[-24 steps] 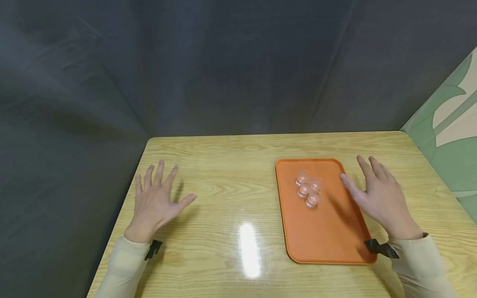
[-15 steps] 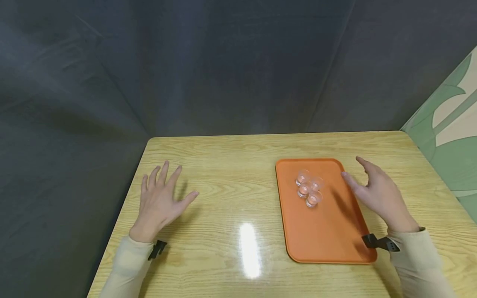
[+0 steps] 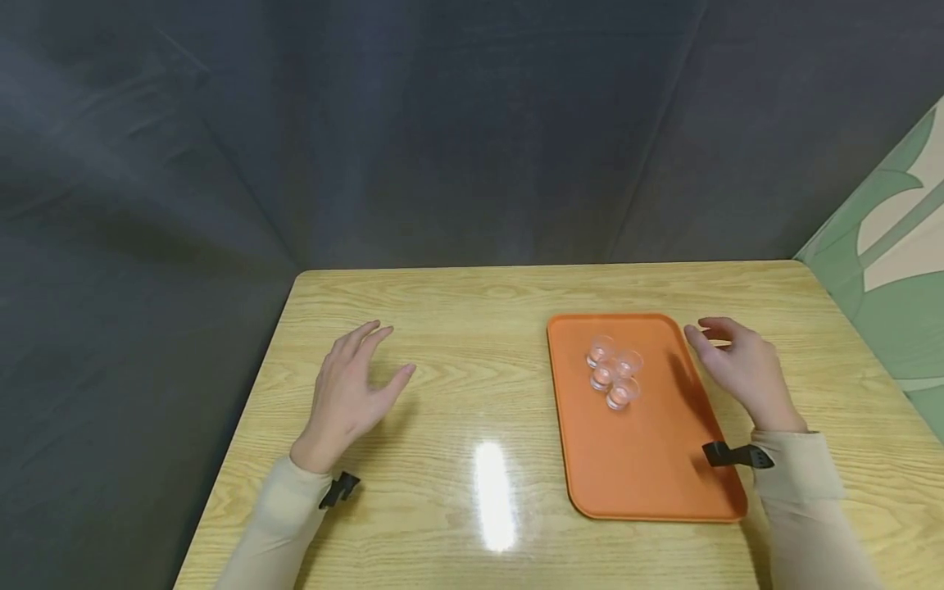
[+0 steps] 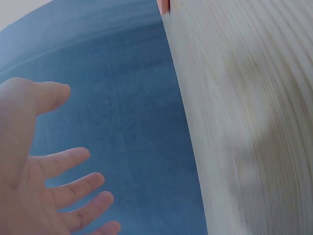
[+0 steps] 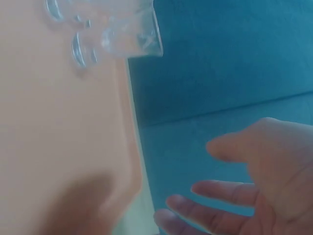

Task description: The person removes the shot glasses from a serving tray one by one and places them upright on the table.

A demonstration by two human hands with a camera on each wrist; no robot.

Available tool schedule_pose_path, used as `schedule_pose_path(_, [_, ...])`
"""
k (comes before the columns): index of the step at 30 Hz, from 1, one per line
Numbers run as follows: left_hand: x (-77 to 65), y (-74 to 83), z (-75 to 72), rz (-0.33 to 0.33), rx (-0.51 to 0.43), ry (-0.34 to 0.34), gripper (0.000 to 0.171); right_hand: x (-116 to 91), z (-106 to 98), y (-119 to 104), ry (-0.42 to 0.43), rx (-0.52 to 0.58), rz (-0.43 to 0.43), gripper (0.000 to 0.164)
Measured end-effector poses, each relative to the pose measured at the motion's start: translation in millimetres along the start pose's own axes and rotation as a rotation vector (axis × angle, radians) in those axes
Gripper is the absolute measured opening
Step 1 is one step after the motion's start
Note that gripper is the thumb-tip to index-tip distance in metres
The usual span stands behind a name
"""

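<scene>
four glasses [image 3: 602, 374] stand upright, mouths up, on the tray [image 3: 649, 471], whose long axis points forward. the left hand [image 3: 350, 397] and the right hand [image 3: 746, 370] have thumb and fingers apart.

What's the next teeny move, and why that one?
Perhaps ease the right-hand grip leftward over the orange tray, toward the four clear cups. That grip holds nothing and hovers near the tray's right edge, while the cups stand bunched farther left; the left-hand grip is farther off.
</scene>
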State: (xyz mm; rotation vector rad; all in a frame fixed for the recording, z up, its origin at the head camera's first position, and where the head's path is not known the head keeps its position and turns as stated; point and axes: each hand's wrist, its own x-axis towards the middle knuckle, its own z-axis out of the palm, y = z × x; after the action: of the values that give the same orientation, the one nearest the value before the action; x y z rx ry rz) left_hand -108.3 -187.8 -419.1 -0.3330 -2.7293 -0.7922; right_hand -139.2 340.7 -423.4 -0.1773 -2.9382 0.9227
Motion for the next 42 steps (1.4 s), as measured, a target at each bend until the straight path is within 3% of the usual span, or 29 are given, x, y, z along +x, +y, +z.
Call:
schedule_pose_path(6, [4.7, 13.6, 11.0, 0.024, -0.021, -0.043, 0.061, 11.9, 7.2, 12.8, -0.023, 0.011, 0.032, 0.059])
schedule_pose_path(16, [12.1, 32.0, 26.0, 0.132, -0.040, -0.029, 0.053, 22.6, 27.3, 24.9, -0.065, -0.005, 0.083, 0.044])
schedule_pose_path(21, [18.2, 38.3, 30.6, 0.135, -0.047, -0.048, 0.049, 24.1, 32.0, 27.2, -0.058, -0.008, 0.076, 0.035])
schedule_pose_path(27, [26.5, 52.9, 42.0, 0.115, -0.064, -0.138, 0.050, 24.5, 35.2, 29.8, -0.044, -0.003, 0.086, 0.038])
schedule_pose_path(42, [42.2, 89.6, 71.2, 0.153, -0.108, -0.229, 0.050, 23.3, 38.2, 33.3, -0.054, 0.004, 0.079, 0.043])
